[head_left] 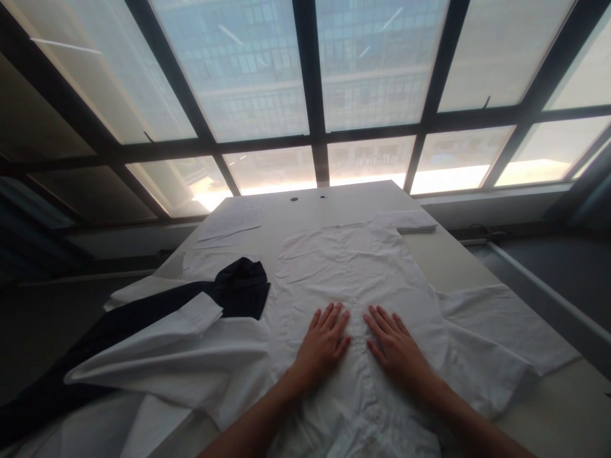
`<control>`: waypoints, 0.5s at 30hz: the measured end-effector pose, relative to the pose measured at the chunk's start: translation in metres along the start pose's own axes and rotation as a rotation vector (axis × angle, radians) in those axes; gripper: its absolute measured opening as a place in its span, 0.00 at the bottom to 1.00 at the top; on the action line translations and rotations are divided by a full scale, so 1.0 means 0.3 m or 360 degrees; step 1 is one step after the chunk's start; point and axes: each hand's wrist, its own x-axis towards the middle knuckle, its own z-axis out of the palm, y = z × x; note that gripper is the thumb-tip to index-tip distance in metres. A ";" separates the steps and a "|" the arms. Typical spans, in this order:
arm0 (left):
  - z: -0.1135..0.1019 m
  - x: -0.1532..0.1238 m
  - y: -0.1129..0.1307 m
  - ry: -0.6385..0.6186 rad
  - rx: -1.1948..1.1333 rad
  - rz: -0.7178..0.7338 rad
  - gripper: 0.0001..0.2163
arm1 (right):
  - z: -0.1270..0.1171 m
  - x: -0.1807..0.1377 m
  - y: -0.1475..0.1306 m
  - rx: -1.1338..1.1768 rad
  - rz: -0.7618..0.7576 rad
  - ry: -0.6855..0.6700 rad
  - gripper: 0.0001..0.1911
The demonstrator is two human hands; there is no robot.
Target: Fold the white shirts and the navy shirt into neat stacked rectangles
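From a distance, I saw the wearer's left hand [323,341] and right hand [395,348] bare, with slender fingers [335,315] and narrow wrists [294,381]; the left forearm [258,416] and right forearm [470,420] were uncovered, widening toward the head view's lower edge.

Hands [323,343] [397,348] lie flat on a white garment [346,270].

Daylight enters through windows [367,63] at twelve o'clock, lower panes [449,180] glaring; floor [563,267] at three o'clock dim; focus soft, edges stretched.
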 end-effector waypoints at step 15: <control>-0.002 0.001 -0.006 0.0002 -0.0015 0.0037 0.25 | -0.006 0.005 0.000 -0.0004 0.0044 0.0014 0.30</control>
